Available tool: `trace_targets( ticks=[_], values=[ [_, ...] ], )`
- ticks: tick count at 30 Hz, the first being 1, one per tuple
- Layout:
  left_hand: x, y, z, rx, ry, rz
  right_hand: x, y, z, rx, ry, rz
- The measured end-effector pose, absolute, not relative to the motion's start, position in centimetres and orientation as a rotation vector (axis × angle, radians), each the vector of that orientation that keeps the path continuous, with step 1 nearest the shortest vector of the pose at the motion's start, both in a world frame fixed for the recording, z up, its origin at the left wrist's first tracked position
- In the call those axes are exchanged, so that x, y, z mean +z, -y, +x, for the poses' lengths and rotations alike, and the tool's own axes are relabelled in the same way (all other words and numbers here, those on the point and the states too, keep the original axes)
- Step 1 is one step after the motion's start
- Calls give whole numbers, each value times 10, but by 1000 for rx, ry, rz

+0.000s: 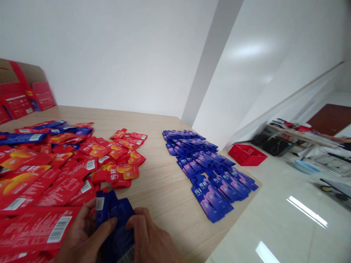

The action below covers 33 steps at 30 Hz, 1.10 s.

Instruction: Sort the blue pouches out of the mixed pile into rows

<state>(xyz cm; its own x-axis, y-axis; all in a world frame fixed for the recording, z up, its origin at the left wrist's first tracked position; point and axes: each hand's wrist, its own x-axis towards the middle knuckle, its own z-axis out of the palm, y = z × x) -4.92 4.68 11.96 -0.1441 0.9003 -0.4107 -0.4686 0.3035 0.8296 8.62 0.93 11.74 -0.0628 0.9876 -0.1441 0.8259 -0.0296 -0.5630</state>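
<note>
Close to the table's front edge, my left hand (pixel 85 233) pinches a few dark blue pouches (pixel 117 215), its thumb laid across them. My right hand (pixel 150 233) grips the same blue pouches from the right side, fingers curled at their edge. Barcodes show on the pouches' upper left and at the bottom. Beside my left hand spreads a heap of red pouches (pixel 63 175) with orange pictures, with several blue ones (pixel 24 138) mixed in at the back. Overlapping rows of blue-purple pouches (pixel 211 193) lie on the right part of the table.
Red cardboard boxes (pixel 41 95) stand at the back left against the white wall. The wooden table (pixel 161 179) ends diagonally at right. On the floor beyond are a red crate (pixel 246 155), a light blue basin (pixel 307 167) and a cluttered table (pixel 301 135); a person's arm (pixel 338 139) shows there.
</note>
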Motion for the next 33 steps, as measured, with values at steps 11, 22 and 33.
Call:
trace_targets(
  ticks=[11, 22, 33],
  values=[
    [138, -38, -46, 1293, -1085, 278, 136, -9, 100, 866, 1936, -1587],
    [142, -37, -45, 1331, -1035, 282, 146, -8, 116, 914, 1849, -1513],
    [136, -50, -54, 1492, -925, 824, 141, -41, 138, 624, 1878, -1709]
  ],
)
